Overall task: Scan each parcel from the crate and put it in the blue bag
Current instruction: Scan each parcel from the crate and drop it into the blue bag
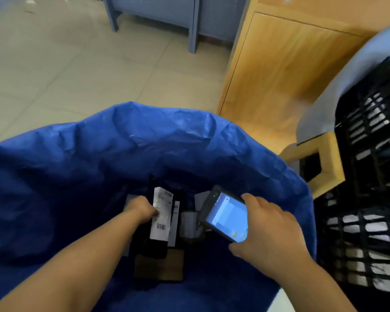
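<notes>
The blue bag (144,149) gapes open in front of me, filling the lower half of the view. My left hand (141,210) reaches down into it, shut on a black parcel (159,239) with a white barcode label. My right hand (268,228) hovers over the bag's right side, gripping a handheld scanner (225,215) whose screen glows blue. Several other parcels (190,224), grey and brown, lie at the bag's bottom. The black slatted crate (369,176) stands at the right with white parcels showing through its slats.
A wooden cabinet (279,64) stands behind the bag at the right. A blue-grey metal rack (153,14) stands on the tiled floor (54,75) further back. A pale blue sheet (338,91) drapes over the crate's far side.
</notes>
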A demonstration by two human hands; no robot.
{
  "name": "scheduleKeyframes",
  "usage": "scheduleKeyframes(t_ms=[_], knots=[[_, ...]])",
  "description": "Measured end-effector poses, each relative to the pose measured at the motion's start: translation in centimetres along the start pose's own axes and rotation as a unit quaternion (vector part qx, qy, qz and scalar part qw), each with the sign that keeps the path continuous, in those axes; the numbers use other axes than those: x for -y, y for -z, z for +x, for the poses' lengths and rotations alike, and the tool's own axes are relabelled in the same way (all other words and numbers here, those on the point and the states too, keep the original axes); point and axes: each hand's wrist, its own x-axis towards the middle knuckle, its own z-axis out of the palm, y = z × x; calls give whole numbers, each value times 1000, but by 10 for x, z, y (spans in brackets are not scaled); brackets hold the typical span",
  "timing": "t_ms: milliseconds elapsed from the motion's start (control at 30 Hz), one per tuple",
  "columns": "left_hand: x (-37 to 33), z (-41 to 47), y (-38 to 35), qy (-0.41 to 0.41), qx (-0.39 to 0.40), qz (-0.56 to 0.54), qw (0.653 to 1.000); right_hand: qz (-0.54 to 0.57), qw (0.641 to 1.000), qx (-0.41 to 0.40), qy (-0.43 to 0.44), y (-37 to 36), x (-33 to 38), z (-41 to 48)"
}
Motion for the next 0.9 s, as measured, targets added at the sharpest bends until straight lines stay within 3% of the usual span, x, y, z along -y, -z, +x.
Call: scheduleKeyframes(t_ms=[500, 900], knots=[[22, 34, -46, -15, 83, 96, 992, 1, 1000, 22, -10, -12, -11, 25], [-20, -62, 26, -173, -37, 133, 975, 13, 996, -48, -70, 46, -19, -45]])
